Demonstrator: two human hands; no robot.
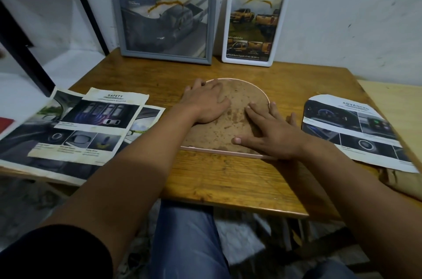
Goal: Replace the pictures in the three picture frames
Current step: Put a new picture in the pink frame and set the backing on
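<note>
We look down at a small wooden worktop with a worn, streaky grain, pushed against a pale scuffed wall. In the middle lies an arch-shaped frame, face down: its back is a brown, mottled board, straight along the near edge and rounded at the far end, rimmed by a thin pink border. Our left hand lies flat on the board's far left part, fingers stretched out, grip released. Our right hand presses flat on the board's right side, fingers spread and reaching over the rim, grip also released.

Two more frames stand upright at the back, leaning on the wall. The grey frame is rectangular with a moulded border and holds a dim picture of a pickup truck. Just to its right, the white frame is smooth plastic with rounded corners and shows yellow trucks.

On the left, glossy, creased car brochure sheets overlap, one headed "SAFETY". On the right lies an arch-cut picture, a brochure page trimmed with a rounded top, flat on the worktop's edge.
</note>
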